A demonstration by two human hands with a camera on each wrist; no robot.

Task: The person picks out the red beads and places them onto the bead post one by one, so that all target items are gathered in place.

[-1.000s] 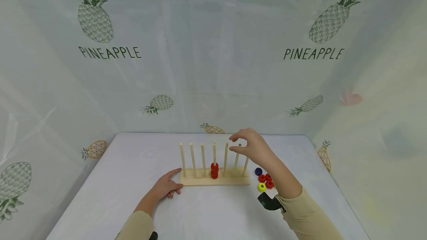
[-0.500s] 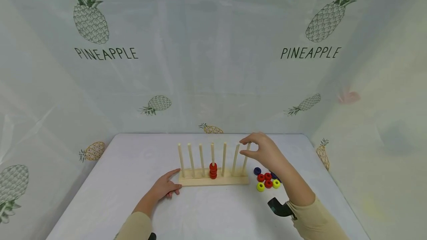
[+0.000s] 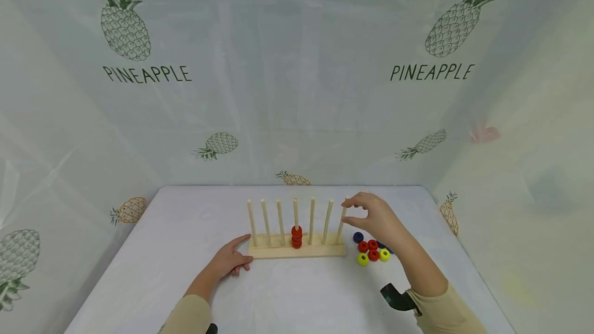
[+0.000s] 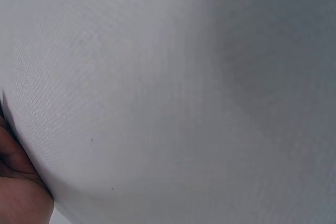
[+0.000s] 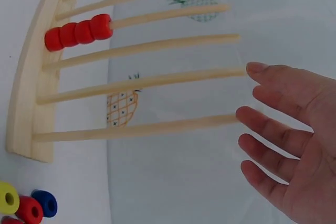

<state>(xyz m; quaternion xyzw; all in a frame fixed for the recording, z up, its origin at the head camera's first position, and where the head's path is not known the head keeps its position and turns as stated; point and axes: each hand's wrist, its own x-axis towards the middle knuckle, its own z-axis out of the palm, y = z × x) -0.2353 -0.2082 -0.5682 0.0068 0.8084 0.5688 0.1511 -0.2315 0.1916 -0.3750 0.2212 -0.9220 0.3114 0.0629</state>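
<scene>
Right, pineapple-print backdrop (image 3: 297, 92) fills everything behind, then the white table (image 3: 297, 295). Wooden peg rack (image 3: 276, 253) stands mid-table, long side facing the person, probably so the whole row is in reach. Right forearm (image 3: 419, 267) slants past the loose beads and partly blocks them in the head view; black wrist device (image 3: 396, 299) beside it. Left hand (image 3: 227, 260) lies at the rack's left end, a digit at each corner, likely to steady it; pinching or just touching, can't tell. Right hand (image 3: 378, 218) is empty, digits spread and lightly bent by the top of the rightmost peg (image 5: 136, 128); contact unclear. No bead on that peg. Red stack (image 3: 297, 237), four beads, sits low on the middle peg (image 3: 296, 214). Loose beads (image 3: 373, 244), red, yellow, blue, lie just off the rack's right end, presumably handy for the right hand.
</scene>
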